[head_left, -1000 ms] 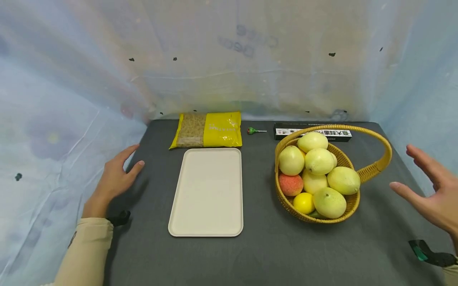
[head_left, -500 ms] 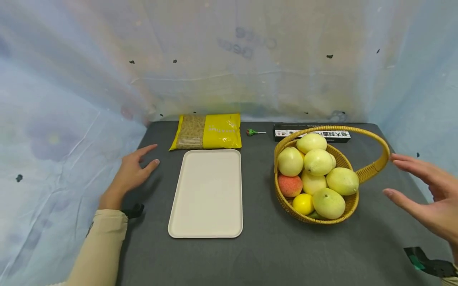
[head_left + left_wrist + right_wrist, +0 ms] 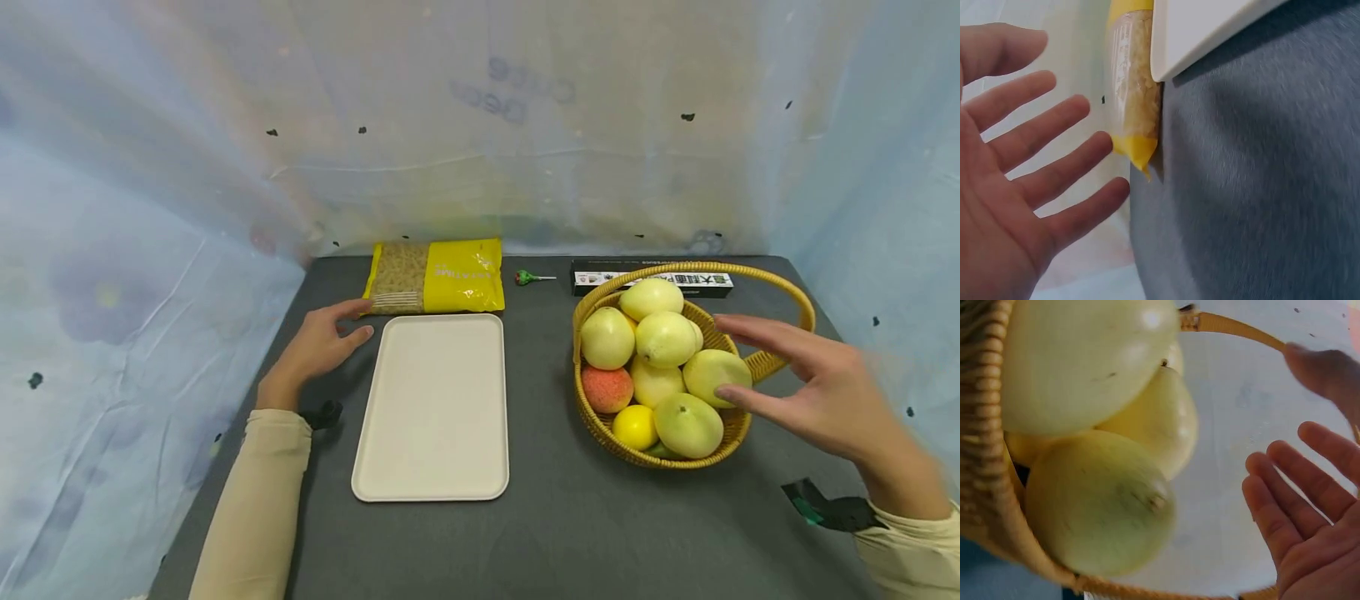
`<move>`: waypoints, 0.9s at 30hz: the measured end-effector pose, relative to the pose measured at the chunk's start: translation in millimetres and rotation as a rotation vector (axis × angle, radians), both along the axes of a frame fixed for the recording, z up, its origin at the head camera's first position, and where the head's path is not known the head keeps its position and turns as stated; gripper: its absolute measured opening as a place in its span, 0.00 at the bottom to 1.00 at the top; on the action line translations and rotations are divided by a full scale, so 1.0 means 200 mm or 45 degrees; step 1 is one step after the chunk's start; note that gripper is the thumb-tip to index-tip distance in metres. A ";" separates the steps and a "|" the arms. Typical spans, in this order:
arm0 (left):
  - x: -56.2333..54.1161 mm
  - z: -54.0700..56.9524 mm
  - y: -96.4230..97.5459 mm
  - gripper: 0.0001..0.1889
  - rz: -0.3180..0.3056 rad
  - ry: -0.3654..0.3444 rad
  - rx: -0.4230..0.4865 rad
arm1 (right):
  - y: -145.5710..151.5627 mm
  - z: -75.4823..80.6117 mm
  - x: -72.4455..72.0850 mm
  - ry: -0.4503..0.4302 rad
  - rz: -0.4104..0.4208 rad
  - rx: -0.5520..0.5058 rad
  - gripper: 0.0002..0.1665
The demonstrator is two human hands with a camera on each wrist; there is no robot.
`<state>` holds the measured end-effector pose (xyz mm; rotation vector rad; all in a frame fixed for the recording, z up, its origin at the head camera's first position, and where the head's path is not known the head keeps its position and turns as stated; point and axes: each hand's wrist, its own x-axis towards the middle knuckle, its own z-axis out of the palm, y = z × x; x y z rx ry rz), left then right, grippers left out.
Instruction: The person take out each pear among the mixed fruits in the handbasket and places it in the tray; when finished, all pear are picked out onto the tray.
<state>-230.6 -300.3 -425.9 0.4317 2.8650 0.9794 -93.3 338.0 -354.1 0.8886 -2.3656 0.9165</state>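
A woven basket (image 3: 592, 417) with a looped handle (image 3: 787, 287) holds several pale green-yellow fruits (image 3: 663, 337), a reddish peach (image 3: 609, 387) and a lemon (image 3: 636, 426). My right hand (image 3: 795, 379) hovers open at the basket's right rim, fingers spread just beside a green fruit (image 3: 712, 372); the right wrist view shows the fruits (image 3: 1097, 500) close up and the open palm (image 3: 1310, 506). My left hand (image 3: 322, 343) lies open on the grey table by the far left corner of the cream tray (image 3: 435, 404), near the yellow bag (image 3: 435, 275). Both hands hold nothing.
A yellow bag of grain (image 3: 1132, 94) lies behind the tray's corner (image 3: 1197, 31). A small green-and-red lollipop (image 3: 528, 277) and a long black box (image 3: 648, 279) lie at the back. Pale sheeting walls off three sides. The grey table (image 3: 600, 533) stretches toward me.
My right hand moved left from the table's right edge to the basket's rim. My left hand slid forward and right toward the tray's corner and the yellow bag.
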 end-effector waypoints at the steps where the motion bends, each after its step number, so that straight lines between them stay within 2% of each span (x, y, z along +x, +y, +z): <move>1: -0.01 -0.01 0.01 0.31 -0.009 -0.017 0.005 | -0.01 -0.01 -0.02 -0.022 -0.018 0.017 0.48; 4: -0.04 -0.03 0.02 0.30 -0.026 -0.066 -0.010 | -0.04 -0.03 -0.08 -0.061 -0.077 0.062 0.55; 9: -0.07 -0.05 0.04 0.30 -0.027 -0.163 -0.152 | -0.07 -0.08 -0.15 -0.136 -0.168 0.108 0.55; 13: -0.08 -0.07 0.06 0.31 -0.056 -0.234 -0.244 | -0.10 -0.13 -0.20 -0.236 -0.181 0.154 0.52; 17: -0.09 -0.07 0.08 0.33 -0.084 -0.251 -0.233 | -0.11 -0.16 -0.25 -0.230 -0.181 0.250 0.52; 21: -0.09 -0.09 0.11 0.34 -0.102 -0.272 -0.238 | -0.11 -0.18 -0.26 -0.202 -0.168 0.327 0.56; 27: -0.10 -0.12 0.13 0.34 -0.110 -0.260 -0.243 | -0.13 -0.17 -0.25 -0.220 -0.182 0.326 0.55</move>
